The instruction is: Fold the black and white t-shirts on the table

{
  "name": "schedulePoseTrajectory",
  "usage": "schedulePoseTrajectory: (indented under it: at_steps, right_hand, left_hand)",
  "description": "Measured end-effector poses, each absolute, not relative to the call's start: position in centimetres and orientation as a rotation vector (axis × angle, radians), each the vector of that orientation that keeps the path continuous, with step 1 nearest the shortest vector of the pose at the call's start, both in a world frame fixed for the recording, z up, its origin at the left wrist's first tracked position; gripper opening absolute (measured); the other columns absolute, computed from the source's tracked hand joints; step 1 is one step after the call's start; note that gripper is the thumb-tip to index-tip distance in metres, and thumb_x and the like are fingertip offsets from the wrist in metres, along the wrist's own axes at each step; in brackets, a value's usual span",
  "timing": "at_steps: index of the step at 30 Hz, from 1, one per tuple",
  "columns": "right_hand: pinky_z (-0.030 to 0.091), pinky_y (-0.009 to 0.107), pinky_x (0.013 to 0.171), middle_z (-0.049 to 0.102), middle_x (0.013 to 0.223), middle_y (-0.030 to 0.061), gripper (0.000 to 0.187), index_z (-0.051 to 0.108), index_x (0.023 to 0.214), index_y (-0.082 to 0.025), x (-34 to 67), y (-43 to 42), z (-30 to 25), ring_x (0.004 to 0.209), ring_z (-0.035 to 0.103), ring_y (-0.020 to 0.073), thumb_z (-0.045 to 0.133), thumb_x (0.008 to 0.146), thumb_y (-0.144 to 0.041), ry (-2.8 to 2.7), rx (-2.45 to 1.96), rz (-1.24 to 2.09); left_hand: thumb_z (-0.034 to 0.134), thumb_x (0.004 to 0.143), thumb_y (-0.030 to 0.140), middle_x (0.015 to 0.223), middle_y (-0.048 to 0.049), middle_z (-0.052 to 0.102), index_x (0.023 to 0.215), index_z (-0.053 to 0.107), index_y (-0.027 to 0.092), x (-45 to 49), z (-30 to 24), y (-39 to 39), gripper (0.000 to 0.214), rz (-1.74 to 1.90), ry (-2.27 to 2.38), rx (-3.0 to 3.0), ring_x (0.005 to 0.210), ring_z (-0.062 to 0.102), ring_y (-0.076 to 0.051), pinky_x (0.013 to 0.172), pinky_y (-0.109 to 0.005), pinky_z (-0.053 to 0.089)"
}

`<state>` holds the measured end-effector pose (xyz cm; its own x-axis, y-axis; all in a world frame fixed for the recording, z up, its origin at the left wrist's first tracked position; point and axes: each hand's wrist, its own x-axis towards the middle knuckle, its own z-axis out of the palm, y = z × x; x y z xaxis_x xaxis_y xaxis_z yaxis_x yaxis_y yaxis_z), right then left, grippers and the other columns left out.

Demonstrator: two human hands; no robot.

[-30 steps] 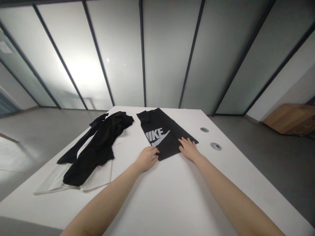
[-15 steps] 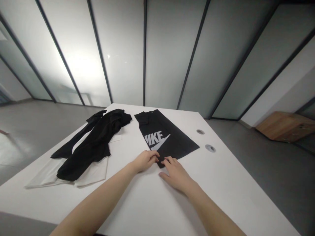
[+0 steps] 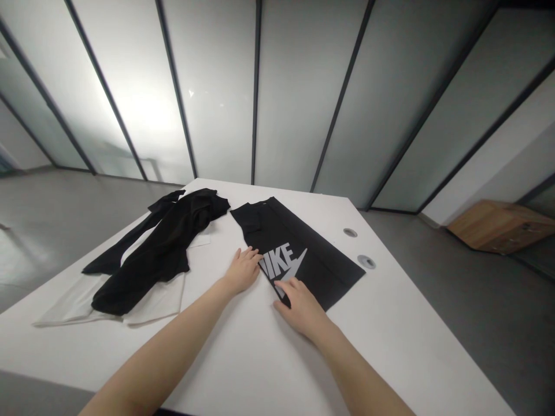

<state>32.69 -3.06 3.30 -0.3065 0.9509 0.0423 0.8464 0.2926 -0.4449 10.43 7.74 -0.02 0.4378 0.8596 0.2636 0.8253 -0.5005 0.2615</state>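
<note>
A black T-shirt (image 3: 312, 248) with a large white NIKE print lies folded lengthwise on the white table (image 3: 243, 352). My left hand (image 3: 243, 269) rests at the shirt's left edge, fingertips on the cloth beside the first letters of the print. It is open, with the fingers stretched out. Lower down, my right hand (image 3: 302, 304) lies over the shirt's near left part, covering some of the print. Its fingers are bent slightly on the cloth and its thumb is apart from them, off the edge. Neither hand visibly grips the fabric.
On the table's left side lie crumpled black garments (image 3: 151, 260) over a white garment (image 3: 156, 303). Two round grommets (image 3: 366, 262) are set into the table near its right edge. Frosted glass panels (image 3: 217, 98) stand behind the table. A wooden cabinet (image 3: 498, 225) is at the right.
The shirt has turned slightly, its near end shifting right and toward me. My left hand has moved up along the left edge; my right hand has moved slightly left and down.
</note>
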Motion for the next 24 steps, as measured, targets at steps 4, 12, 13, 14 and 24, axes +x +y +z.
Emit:
schedulePoseTrajectory:
  at_steps: [4,12,13,14,24]
  right_hand:
    - [0.044,0.032,0.089,0.071,0.112,0.0082,0.02,0.073,0.112,-0.021,33.2,-3.3,4.3,0.106,0.064,0.0257,0.067,0.094,-0.028,-2.314,-1.734,0.574]
    - [0.034,0.029,0.065,0.074,0.087,0.0047,0.01,0.071,0.08,-0.02,36.5,-3.3,6.6,0.078,0.064,0.0195,0.064,0.087,-0.017,-2.324,-1.899,0.726]
    - [0.034,0.028,0.064,0.074,0.085,0.0047,0.011,0.071,0.079,-0.02,36.9,-3.3,6.8,0.076,0.063,0.0191,0.064,0.087,-0.016,-2.316,-1.909,0.733]
    - [0.034,0.028,0.064,0.074,0.084,0.0046,0.012,0.07,0.077,-0.02,37.3,-3.2,6.9,0.075,0.063,0.0188,0.064,0.086,-0.015,-2.313,-1.911,0.736]
    - [0.039,0.03,0.07,0.071,0.09,0.0054,0.009,0.064,0.08,-0.021,39.1,-3.1,6.4,0.085,0.063,0.0218,0.062,0.089,-0.018,-2.29,-1.902,0.682]
  left_hand:
    - [0.061,0.093,0.021,0.113,-0.0129,0.078,0.122,0.073,0.021,11.1,0.9,7.2,0.032,0.647,1.388,2.633,0.117,0.067,-0.033,0.112,-0.055,0.046]
    - [0.056,0.082,0.009,0.109,-0.0078,0.078,0.113,0.075,0.023,8.8,1.3,8.7,0.039,0.706,1.275,2.58,0.105,0.068,-0.028,0.098,-0.043,0.053]
    - [0.056,0.079,0.007,0.113,-0.0086,0.077,0.114,0.075,0.022,8.2,1.2,9.2,0.043,0.697,1.326,2.58,0.108,0.068,-0.029,0.101,-0.045,0.053]
    - [0.056,0.076,0.005,0.116,-0.0094,0.076,0.115,0.074,0.022,7.5,1.0,9.7,0.046,0.686,1.377,2.579,0.112,0.067,-0.03,0.103,-0.046,0.052]
    - [0.057,0.092,0.017,0.112,-0.0106,0.074,0.11,0.075,0.022,5.2,0.7,11.2,0.025,0.631,1.486,2.642,0.107,0.067,-0.03,0.102,-0.049,0.05]
